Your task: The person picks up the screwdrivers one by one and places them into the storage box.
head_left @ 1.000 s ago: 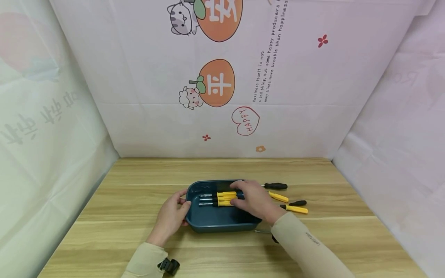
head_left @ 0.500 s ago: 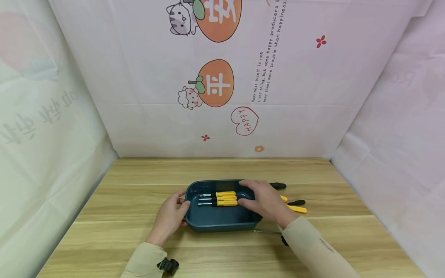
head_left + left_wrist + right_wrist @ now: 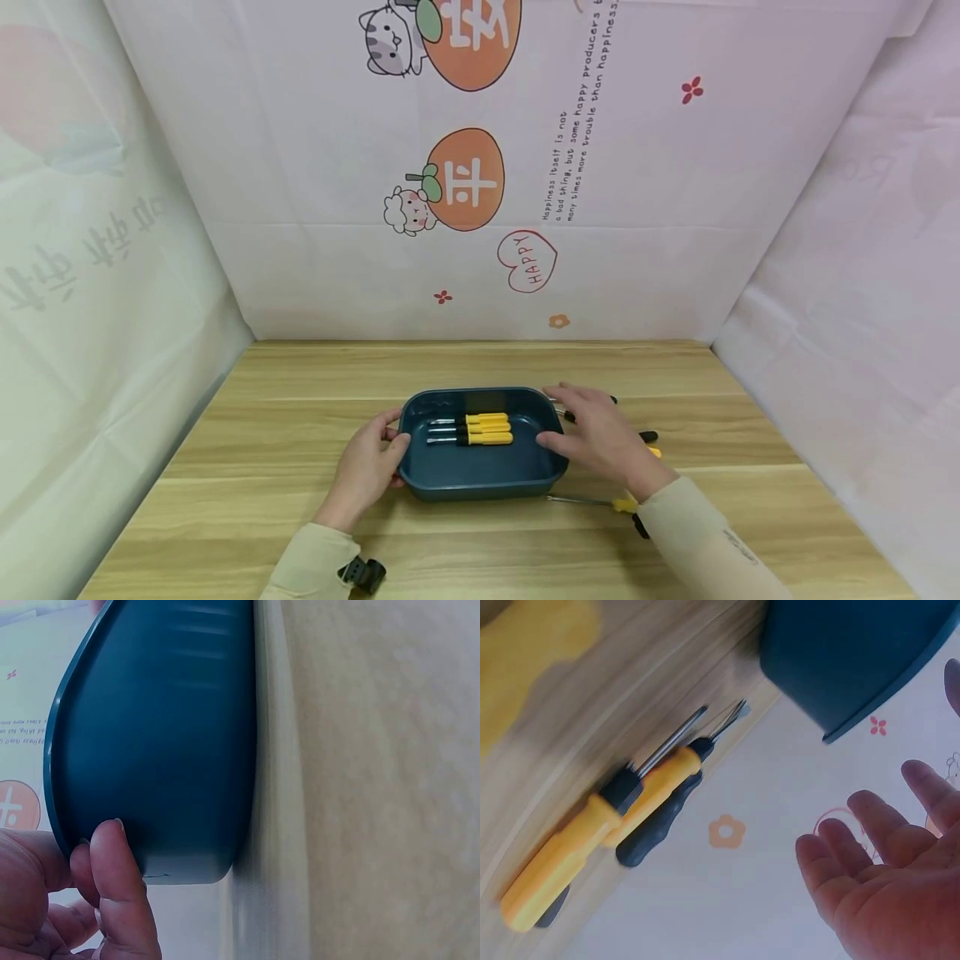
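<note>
While the left hand (image 3: 367, 472) holds the left end of the dark blue tray (image 3: 480, 482) — thumb on the rim, fingers curled round the outer wall, as the left wrist view shows — the right hand (image 3: 600, 437) hovers just beside the tray's right end with its fingers straight and spread, a wide grip holding nothing. Three yellow-handled screwdrivers (image 3: 472, 429) lie side by side inside the tray, toward its far wall, metal shafts pointing to its left end. On the wooden table (image 3: 262, 442) to the right of the tray, partly hidden under the right hand, lie more screwdrivers (image 3: 622, 817) — yellow-handled and black-handled ones close together in the right wrist view. One more yellow-handled screwdriver (image 3: 592, 501) lies just off the tray's near right corner, by the right sleeve.
</note>
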A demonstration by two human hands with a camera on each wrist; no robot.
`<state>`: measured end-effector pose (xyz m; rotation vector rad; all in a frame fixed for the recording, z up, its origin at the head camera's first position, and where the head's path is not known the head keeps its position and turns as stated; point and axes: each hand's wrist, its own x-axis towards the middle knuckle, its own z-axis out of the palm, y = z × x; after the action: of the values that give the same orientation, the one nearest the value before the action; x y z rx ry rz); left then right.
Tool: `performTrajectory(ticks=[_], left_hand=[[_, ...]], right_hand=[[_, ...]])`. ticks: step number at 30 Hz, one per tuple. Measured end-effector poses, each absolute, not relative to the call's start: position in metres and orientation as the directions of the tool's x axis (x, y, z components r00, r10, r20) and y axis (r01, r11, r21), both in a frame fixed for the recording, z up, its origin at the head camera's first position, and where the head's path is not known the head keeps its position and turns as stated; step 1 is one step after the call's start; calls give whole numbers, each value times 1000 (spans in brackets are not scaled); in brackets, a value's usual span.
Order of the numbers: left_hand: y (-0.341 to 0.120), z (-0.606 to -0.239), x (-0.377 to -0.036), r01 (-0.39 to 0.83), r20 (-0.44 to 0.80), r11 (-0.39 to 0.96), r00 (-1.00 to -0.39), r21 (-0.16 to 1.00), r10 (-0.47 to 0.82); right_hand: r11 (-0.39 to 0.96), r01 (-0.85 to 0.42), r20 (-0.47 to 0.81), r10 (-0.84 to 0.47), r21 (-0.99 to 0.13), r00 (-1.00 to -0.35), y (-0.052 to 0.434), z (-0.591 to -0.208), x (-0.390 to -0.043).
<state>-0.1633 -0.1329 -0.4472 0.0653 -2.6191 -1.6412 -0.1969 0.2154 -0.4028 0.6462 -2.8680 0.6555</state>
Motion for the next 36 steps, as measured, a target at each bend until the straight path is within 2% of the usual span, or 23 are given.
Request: performTrajectory(ticks=[18,36], left_hand=[[-133,-448,-164,-20,10,444,-998,896,-67],[-132,-447,-163,-21,10,449,-998,893,-67]], right_hand=[[850,-370,186,-323,-376,-928,261,-410,-193],[890,-327,160,-290,-316,-944,295,-418,-189]])
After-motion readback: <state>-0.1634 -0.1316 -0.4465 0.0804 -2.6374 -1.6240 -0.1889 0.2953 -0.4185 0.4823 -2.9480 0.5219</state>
